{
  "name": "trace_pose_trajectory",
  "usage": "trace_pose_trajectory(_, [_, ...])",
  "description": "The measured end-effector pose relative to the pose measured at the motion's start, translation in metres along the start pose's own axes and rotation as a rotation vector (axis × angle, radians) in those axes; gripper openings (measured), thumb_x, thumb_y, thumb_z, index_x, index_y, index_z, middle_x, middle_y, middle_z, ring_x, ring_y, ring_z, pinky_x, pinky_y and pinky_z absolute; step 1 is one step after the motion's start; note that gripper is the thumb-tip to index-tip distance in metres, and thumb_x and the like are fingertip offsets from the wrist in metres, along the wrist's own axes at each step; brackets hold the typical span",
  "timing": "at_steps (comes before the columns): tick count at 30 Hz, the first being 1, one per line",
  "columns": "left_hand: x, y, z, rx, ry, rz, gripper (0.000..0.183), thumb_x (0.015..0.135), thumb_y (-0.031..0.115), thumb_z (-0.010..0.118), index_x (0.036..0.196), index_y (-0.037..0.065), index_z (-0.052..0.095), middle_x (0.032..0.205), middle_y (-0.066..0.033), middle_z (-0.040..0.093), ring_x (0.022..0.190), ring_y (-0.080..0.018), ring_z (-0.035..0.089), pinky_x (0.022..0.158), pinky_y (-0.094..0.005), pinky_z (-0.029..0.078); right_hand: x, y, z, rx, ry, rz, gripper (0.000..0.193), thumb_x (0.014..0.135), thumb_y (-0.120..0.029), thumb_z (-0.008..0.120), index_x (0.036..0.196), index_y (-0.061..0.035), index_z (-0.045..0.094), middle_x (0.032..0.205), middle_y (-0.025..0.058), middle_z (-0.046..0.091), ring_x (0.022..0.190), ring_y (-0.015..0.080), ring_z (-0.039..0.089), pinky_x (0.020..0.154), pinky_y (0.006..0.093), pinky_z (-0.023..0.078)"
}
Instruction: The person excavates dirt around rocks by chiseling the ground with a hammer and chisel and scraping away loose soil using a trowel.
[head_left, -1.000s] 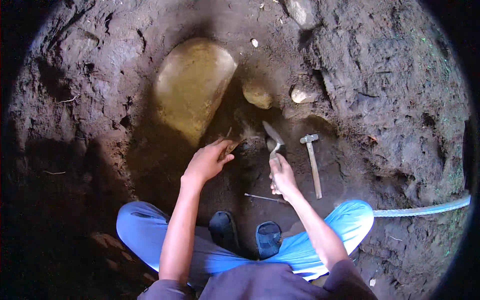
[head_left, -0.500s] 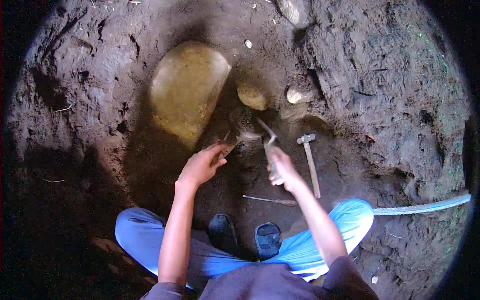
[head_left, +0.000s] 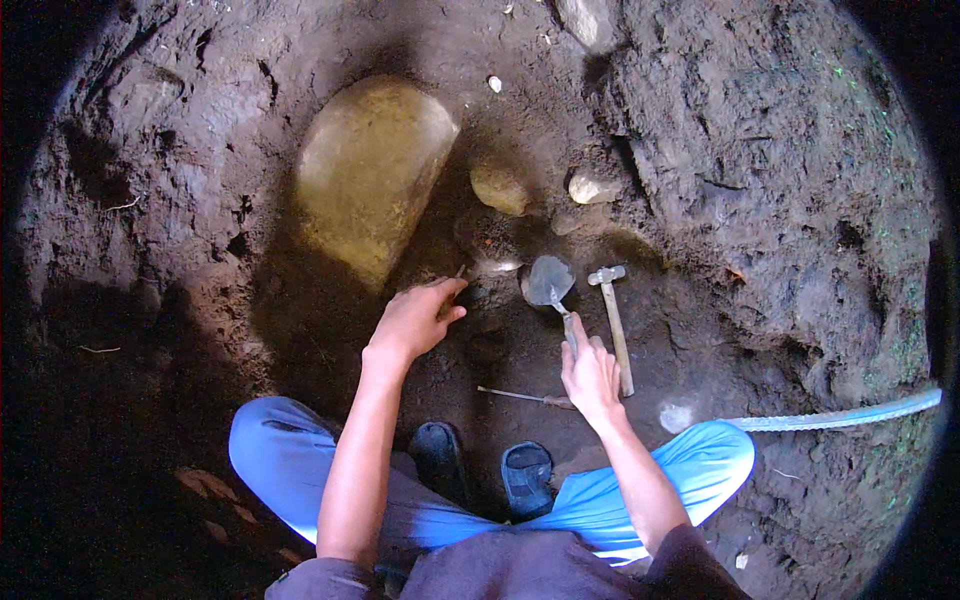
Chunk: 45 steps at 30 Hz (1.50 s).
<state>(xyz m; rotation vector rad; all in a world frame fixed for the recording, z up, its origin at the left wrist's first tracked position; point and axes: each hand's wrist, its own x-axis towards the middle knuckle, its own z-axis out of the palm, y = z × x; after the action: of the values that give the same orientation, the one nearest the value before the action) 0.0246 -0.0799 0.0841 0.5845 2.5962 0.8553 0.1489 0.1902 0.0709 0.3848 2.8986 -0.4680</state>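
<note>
My right hand [head_left: 592,375] is closed around the handle of a small trowel [head_left: 549,281], its grey rounded blade pointing away from me above the dark soil. My left hand [head_left: 417,318] reaches over the soil beside the lower end of a big yellowish rock [head_left: 375,175]. Its fingers are curled, and a short thin tip shows by them; what it holds is mostly hidden. Between the hands and slightly beyond lies a pale piece [head_left: 500,266], partly in the soil. A hammer [head_left: 616,330] with a wooden handle rests just right of my right hand, and a screwdriver-like tool [head_left: 525,397] lies nearer me.
Two smaller stones, a yellowish one [head_left: 500,190] and a pale one [head_left: 593,187], sit beyond the trowel. A rough earth bank [head_left: 770,190] rises at the right. From my right knee a pale ribbed strip [head_left: 840,412] runs rightward. My sandals [head_left: 527,478] are close in front.
My right hand has drawn back toward me and to the right, and the trowel blade now shows its flat face. My left hand has shifted slightly right.
</note>
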Motion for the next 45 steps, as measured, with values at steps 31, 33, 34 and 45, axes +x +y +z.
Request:
trace_pose_trajectory(31, [0.000,0.010,-0.004,-0.024,-0.029,0.006,0.038,0.092,0.024,0.068,0.129,0.013,0.064,0.120,-0.0168,0.068,0.114,-0.0369,0.063,0.097,-0.0473,0.050,0.007,0.003,0.012,0.010,0.062,0.057,0.047,0.101,-0.030,0.055,0.144,-0.0132,0.052,0.086,0.0276,0.069,0.074,0.0465,0.068,0.067,0.0579,0.054])
trace_pose_trajectory(33, [0.002,0.012,-0.003,0.001,-0.053,0.004,0.039,0.092,0.024,0.067,0.130,0.014,0.064,0.122,-0.0171,0.068,0.115,-0.0371,0.063,0.098,-0.0477,0.049,0.006,0.011,0.024,0.021,0.070,0.064,0.047,0.101,-0.029,0.055,0.144,-0.0136,0.052,0.086,0.0283,0.069,0.076,0.0473,0.068,0.068,0.0586,0.054])
trace_pose_trajectory(34, [0.001,0.010,-0.004,0.001,-0.059,-0.001,0.040,0.093,0.025,0.067,0.131,0.014,0.063,0.122,-0.0170,0.067,0.115,-0.0371,0.063,0.098,-0.0478,0.049,0.007,0.008,0.027,0.035,0.064,0.054,0.048,0.102,-0.031,0.053,0.146,-0.0151,0.049,0.084,0.0279,0.068,0.075,0.0468,0.069,0.067,0.0582,0.055])
trace_pose_trajectory(45, [0.003,0.017,-0.003,0.009,-0.084,-0.029,0.041,0.093,0.023,0.069,0.131,0.010,0.063,0.127,-0.0148,0.066,0.114,-0.0367,0.064,0.098,-0.0441,0.051,0.032,0.020,0.059,0.683,0.036,0.072,0.051,0.103,-0.035,0.054,0.145,-0.0049,0.050,0.130,0.0245,0.062,0.125,0.0372,0.059,0.105,0.0409,0.046])
